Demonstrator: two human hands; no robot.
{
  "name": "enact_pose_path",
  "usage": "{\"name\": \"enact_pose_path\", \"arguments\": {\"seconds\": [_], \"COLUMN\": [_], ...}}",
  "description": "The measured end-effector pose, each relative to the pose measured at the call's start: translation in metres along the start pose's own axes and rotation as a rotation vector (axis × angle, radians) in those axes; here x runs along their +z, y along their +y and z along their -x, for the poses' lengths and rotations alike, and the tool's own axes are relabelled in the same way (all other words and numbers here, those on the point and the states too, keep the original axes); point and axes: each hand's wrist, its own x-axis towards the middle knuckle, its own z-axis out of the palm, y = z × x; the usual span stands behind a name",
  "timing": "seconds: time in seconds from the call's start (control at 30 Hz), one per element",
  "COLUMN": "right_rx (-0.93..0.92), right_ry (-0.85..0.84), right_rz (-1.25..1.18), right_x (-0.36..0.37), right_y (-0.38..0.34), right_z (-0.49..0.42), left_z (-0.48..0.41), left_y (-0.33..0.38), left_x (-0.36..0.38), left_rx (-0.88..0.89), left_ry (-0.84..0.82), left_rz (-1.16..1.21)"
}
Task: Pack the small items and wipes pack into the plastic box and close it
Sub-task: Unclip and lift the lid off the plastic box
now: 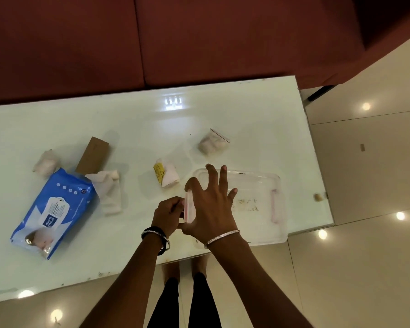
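Two hands meet at the near left end of the clear rectangular plastic box (pixel 253 209), which sits with its lid on at the right end of the pale glossy table (pixel 137 119). The left hand (pixel 167 214) is curled shut around the pink-edged latch (pixel 189 208) on that end, while the right hand (pixel 211 207) lies flat on the lid with fingers spread, its thumb against the same latch. A second pinkish latch (pixel 274 207) shows on the far right end, apparently down.

None of the goods are packed yet, as far as I can tell. The blue soft wipes pack (pixel 55 209) lies well apart at the left, near the table's front edge. A brown cardboard carton (pixel 94 155), a white folded cloth (pixel 109 192), a small wrapped bundle (pixel 45 163), a roll with a yellow label (pixel 166 174) and a clear zip bag of pale contents (pixel 212 142) are scattered between.

I judge the step to be unlatching the box. The box rests just beside the table's right corner, so a hard pull on the latch could slide it off the slick surface. If the right latch is fastened, the lid may flex and spring. The bulky wipes pack may also crowd the smaller items and stop the lid seating
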Motion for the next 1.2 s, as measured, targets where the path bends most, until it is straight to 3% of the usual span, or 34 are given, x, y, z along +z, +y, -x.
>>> {"name": "enact_pose_path", "arguments": {"seconds": [0.2,0.43,0.5,0.6,0.73,0.97,1.2], "right_rx": [-0.101,0.103,0.193,0.293,0.449,0.747,0.977], "right_ry": [0.162,0.249,0.35,0.541,0.625,1.016,1.059], "right_rz": [-0.169,-0.222,-0.192,-0.226,-0.327,-0.581,-0.972], "right_x": [-0.087,-0.171,-0.18,-0.174,-0.141,-0.119,-0.073], "right_y": [0.028,0.12,0.145,0.18,0.207,0.253,0.274], "right_z": [0.041,0.079,0.086,0.088,0.073,0.039,-0.016], "left_z": [0.004,0.007,0.007,0.007,0.008,0.014,0.013], "left_y": [0.01,0.014,0.013,0.011,0.006,0.007,0.0], "left_x": [-0.001,-0.003,-0.002,-0.001,-0.001,-0.003,-0.003], "left_rx": [-0.153,-0.183,-0.177,-0.17,-0.164,-0.147,-0.153], "left_ry": [-0.031,-0.052,-0.059,-0.055,-0.048,-0.05,-0.029], "left_rz": [0.129,0.141,0.151,0.157,0.143,0.16,0.157]}}
